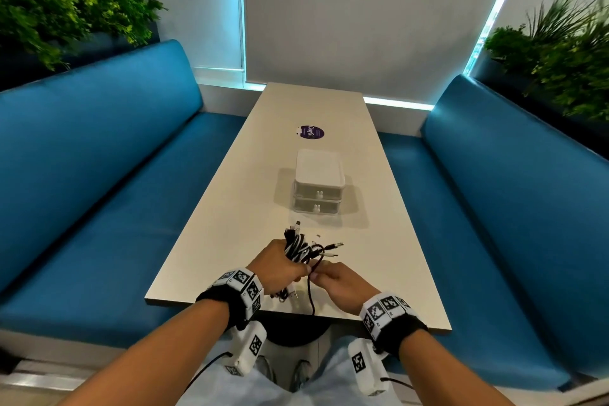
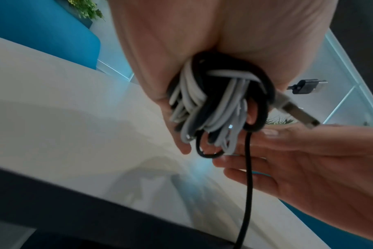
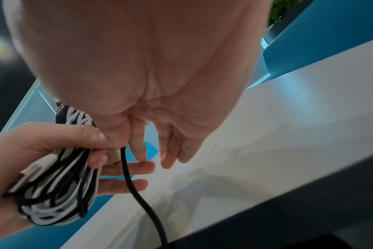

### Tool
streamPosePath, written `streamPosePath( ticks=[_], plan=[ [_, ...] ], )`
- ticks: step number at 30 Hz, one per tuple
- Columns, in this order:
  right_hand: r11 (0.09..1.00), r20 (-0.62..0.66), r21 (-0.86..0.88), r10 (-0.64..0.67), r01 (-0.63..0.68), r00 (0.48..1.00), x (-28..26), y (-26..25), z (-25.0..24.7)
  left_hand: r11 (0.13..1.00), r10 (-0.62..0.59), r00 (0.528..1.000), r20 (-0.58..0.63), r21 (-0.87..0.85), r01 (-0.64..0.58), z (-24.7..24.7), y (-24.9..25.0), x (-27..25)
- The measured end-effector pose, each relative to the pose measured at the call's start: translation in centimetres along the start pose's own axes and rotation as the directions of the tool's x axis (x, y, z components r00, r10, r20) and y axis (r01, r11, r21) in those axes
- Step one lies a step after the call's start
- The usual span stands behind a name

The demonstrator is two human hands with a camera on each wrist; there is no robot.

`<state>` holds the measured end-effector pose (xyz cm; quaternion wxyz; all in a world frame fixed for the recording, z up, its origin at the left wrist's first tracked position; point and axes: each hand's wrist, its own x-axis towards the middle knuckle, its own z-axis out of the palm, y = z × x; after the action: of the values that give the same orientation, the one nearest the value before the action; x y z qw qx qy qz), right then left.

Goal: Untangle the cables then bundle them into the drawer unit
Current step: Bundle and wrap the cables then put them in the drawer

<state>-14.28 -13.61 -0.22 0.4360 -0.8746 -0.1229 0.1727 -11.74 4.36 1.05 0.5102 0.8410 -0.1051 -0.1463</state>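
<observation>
Upright cable bundle point(image 1: 298, 249), plugs pointing away

L hand point(image 1: 276, 265) fisted, R hand point(image 1: 342, 283) pinching, both raised.

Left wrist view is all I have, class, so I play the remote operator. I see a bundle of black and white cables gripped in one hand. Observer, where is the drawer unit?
Observer: The drawer unit stands on the table beyond the hands, both drawers closed.
Operator: Is the other hand holding anything? I only see its straight fingers.
Observer: In the right wrist view the right hand pinches a single black cable between thumb and forefinger.
Operator: Where does that cable go?
Observer: In the head view it hangs down past the table's near edge, while the left hand grips the cable bundle above the tabletop.
</observation>
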Motion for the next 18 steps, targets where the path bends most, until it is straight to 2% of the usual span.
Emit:
streamPosePath(
  ticks=[2, 5, 7, 8, 9, 10, 11, 12, 14, 15, 18],
  plan=[
    [0.999, 0.015, -0.023, -0.023, 0.023, 1.000, 0.1, -0.1, 0.0, 1.000, 0.016, 1.000, 0.021, -0.013, -0.016, 0.2, 0.3, -0.2],
    [0.970, 0.006, -0.224, -0.097, 0.096, 0.995, 0.2, 0.4, -0.1, 0.997, -0.002, 1.000, 0.026, -0.079, 0.004, 0.7, 0.4, -0.5],
    [0.961, 0.007, -0.273, -0.048, 0.048, 0.999, 0.2, 0.2, 0.0, 0.999, 0.014, 1.000, 0.006, -0.037, -0.014, 0.9, 0.2, -0.5],
    [0.969, 0.087, -0.247, -0.012, 0.033, 0.996, 0.2, 0.2, 0.1, 1.000, 0.030, 1.000, -0.009, 0.007, -0.030, 1.0, 0.1, -0.5],
    [0.948, 0.151, -0.310, -0.021, 0.067, 0.988, 0.4, 0.6, 0.0, 0.998, 0.040, 0.999, -0.023, 0.040, -0.039, 1.0, 0.1, -0.4],
    [0.909, 0.159, -0.403, -0.049, 0.110, 0.986, 0.5, 1.1, 0.1, 0.996, 0.042, 0.998, -0.036, 0.080, -0.039, 0.9, 0.1, -0.3],
    [0.922, 0.117, -0.374, -0.059, 0.099, 0.991, 0.6, 1.4, 0.5, 0.992, 0.050, 0.998, -0.045, 0.122, -0.044, 0.9, 0.1, -0.2],
    [0.937, 0.127, -0.348, 0.006, 0.039, 0.992, 0.8, 1.2, 0.6, 0.985, 0.060, 0.997, -0.052, 0.164, -0.050, 0.9, 0.1, -0.2],
    [0.933, -0.061, -0.358, 0.015, -0.036, 0.998, 0.5, 0.4, 0.9, 0.980, 0.068, 0.995, -0.066, 0.190, -0.055, 1.0, 0.1, -0.2],
    [0.931, -0.065, -0.352, 0.081, -0.099, 0.995, 0.5, 0.7, 1.0, 0.981, 0.069, 0.995, -0.074, 0.188, -0.054, 1.0, 0.1, -0.2],
    [0.936, 0.021, -0.341, 0.099, -0.086, 0.995, 0.5, 0.5, 1.1, 0.962, 0.059, 0.997, -0.054, 0.271, -0.042, 0.8, 0.3, -0.1]
  ],
)
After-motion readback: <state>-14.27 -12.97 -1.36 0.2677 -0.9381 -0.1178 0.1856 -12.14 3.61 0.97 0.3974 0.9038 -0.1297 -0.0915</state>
